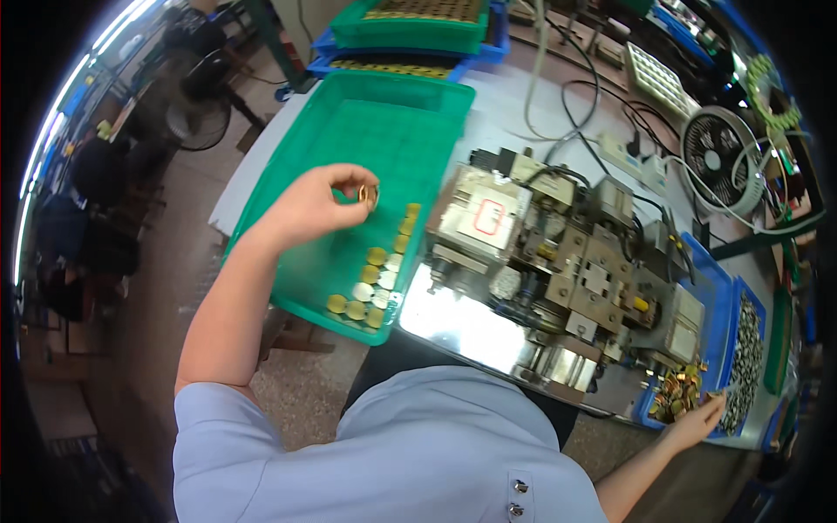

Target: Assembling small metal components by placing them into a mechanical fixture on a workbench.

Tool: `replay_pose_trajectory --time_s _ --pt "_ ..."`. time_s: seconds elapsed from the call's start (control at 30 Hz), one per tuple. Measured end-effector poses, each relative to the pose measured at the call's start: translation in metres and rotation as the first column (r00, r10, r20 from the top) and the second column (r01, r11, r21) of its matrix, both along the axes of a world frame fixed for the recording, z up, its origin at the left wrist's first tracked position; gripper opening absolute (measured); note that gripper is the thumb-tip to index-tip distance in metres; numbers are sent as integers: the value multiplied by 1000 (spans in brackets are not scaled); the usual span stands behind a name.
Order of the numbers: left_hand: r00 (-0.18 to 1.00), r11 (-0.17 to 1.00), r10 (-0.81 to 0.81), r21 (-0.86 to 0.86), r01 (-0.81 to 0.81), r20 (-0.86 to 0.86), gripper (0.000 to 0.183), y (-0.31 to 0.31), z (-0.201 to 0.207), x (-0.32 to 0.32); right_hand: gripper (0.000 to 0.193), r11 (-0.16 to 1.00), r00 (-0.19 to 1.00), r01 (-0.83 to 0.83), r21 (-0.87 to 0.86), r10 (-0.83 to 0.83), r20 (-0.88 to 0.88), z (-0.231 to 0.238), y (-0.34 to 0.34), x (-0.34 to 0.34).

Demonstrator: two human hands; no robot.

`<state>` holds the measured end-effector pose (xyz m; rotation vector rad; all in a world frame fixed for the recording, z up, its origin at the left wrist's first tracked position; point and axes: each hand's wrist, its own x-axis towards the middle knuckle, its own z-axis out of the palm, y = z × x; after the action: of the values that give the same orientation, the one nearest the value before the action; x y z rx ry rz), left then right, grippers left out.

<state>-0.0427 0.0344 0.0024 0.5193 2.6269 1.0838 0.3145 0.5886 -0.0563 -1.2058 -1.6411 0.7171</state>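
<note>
Glossy gold-toned metal piece [368, 197] pinched in left hand [321, 205]. Beneath grip, smooth green plastic tray [384, 118]; toward wearer, shiny metallic discs [370, 275]. Right of grip, bare-metal machine [573, 261], base plate [462, 329] mirror-bright. Wearer's shirt [418, 444], matt cloth.

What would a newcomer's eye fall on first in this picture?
Probably the large green tray left of centre, with round pieces, mostly gold-coloured, grouped toward its near right corner and the left hand above it pinching a shiny gold-coloured part. Next, the bulky metal machine right of the tray; then, at lower right, the right hand beside loose gold-coloured parts in a blue bin.
</note>
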Motion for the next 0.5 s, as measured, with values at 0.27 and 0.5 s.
replay_pose_trajectory --time_s 0.27,0.5 --pt "998 957 -45 -289 30 -46 35 -41 -53 6 40 993 977 -71 -92 51 -205 43 -28 -39" --pt "969 973 171 -185 -138 180 30 -50 -51 -8 40 863 788 -464 -201 299 -538 37 16 -16"
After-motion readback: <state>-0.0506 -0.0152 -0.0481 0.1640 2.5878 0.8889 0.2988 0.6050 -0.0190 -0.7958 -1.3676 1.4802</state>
